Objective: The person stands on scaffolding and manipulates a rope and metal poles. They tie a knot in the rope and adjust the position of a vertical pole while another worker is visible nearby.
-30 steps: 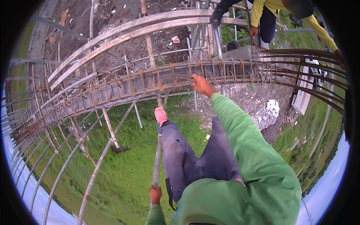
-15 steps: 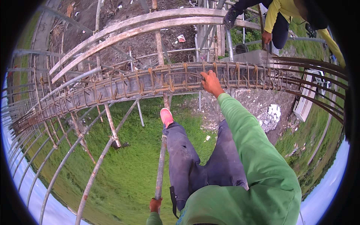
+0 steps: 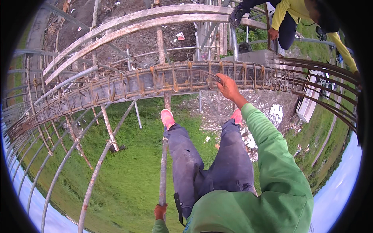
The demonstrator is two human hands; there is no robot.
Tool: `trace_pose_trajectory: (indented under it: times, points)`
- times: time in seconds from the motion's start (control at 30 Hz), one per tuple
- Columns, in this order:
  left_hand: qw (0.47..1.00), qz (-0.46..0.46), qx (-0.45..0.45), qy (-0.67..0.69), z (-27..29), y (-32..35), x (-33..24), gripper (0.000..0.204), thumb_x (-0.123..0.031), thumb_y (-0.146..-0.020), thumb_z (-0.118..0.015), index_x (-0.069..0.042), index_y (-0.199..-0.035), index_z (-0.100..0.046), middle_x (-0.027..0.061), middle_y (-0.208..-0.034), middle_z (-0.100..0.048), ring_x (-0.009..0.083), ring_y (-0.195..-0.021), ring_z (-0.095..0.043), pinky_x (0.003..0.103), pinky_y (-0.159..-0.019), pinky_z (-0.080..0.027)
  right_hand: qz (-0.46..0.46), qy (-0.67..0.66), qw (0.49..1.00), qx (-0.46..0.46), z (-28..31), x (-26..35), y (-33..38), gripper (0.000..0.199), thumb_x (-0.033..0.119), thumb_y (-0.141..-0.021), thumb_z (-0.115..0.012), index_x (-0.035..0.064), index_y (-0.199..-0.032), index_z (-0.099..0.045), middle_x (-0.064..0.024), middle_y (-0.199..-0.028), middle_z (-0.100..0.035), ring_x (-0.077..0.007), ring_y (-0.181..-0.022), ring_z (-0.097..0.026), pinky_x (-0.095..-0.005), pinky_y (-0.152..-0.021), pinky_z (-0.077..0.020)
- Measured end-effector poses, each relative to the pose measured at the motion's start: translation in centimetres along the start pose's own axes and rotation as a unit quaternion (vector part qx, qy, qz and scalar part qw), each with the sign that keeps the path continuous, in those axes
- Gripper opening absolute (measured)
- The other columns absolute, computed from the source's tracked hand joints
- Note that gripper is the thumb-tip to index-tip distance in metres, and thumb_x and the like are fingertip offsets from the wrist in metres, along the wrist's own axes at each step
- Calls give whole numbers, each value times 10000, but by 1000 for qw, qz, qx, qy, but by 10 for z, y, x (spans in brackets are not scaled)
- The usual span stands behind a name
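- Hands of the person: two, both bare. The right hand (image 3: 229, 88) is closed on the ends of thin dark strands (image 3: 208, 73), too fine to count, that run leftward over the cage; the left hand (image 3: 160, 211) is wrapped round one pipe (image 3: 163, 174), round and dull grey.
- Steel cage (image 3: 175, 81): one, long and narrow, crossing the view just beyond the right hand, with many rusty, squarish hoops around ribbed bars. Smooth dark grey panel (image 3: 163, 79) shows between the hoops.
- Loose bar ends (image 3: 318, 64): several, thin and brown, fanning out at the right; they overlap too much to count.
- Planks (image 3: 194, 18): two, pale, flat and worn, side by side beyond the cage.
- Scaffold poles (image 3: 93, 182): many, round, grey with rusty patches, slanting at the left.
- Shoes (image 3: 168, 118) of the person: two, pink, below dusty dark trousers (image 3: 186, 155).
- Co-worker (image 3: 280, 15): one, in yellow sleeves, at upper right, with one dark shoe (image 3: 237, 16) visible by the planks.
- Ground below: soft green grass (image 3: 128, 174), one jagged white rubble heap (image 3: 275, 113) and one boxy white vehicle (image 3: 309, 105).
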State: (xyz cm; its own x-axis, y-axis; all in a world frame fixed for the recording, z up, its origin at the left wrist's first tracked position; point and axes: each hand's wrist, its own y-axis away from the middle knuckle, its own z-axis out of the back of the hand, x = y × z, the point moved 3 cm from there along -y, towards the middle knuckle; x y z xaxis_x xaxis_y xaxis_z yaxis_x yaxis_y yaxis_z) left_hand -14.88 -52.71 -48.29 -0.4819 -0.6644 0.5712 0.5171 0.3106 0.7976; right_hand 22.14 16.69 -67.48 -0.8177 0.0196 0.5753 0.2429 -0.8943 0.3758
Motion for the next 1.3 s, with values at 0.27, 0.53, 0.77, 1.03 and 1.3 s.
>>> trace_pose_trajectory:
  times: [0.27,0.53,0.77,1.03,1.3]
  points:
    - [1000,-15,2,18,-2,-7,1,770,-597,-711,-758,91,-1051,-698,296,-1045,-701,393,-1037,-691,474,-890,-537,-36,2,999,22,47,-9,54,421,164,-870,-699,66,-1270,-608,-214,-979,-673,-401,-904,-644,-481,-801,-497]
    - [1000,-7,13,14,-1,-21,-1,763,-600,-712,-748,69,-1078,-703,292,-1093,-693,395,-1074,-677,474,-916,-532,30,-9,999,-19,22,4,41,374,140,-886,-662,43,-1241,-592,-241,-1049,-668,-444,-993,-624,-498,-854,-493]
    - [990,-88,-92,66,21,-45,-39,639,-480,-782,-755,85,-1067,-676,285,-1019,-706,434,-1008,-679,480,-870,-532,26,22,999,-2,-5,21,-20,141,138,-935,-582,19,-1002,-619,-233,-1027,-660,-447,-1002,-618,-529,-857,-496]
    - [771,-509,-159,349,212,6,-381,413,-240,-995,-593,59,-1278,-569,166,-1067,-675,211,-961,-638,342,-870,-500,37,-138,989,-44,-13,44,-3,236,129,-930,-598,35,-1140,-650,-214,-1102,-650,-412,-1069,-609,-485,-920,-489]
    - [580,-714,-379,95,351,138,-703,395,-249,-1048,-469,-13,-1349,-568,226,-1276,-631,370,-1214,-588,417,-1049,-428,21,-238,968,-78,-22,24,29,261,137,-914,-611,8,-1139,-639,-211,-1085,-654,-417,-1058,-604,-489,-930,-481]
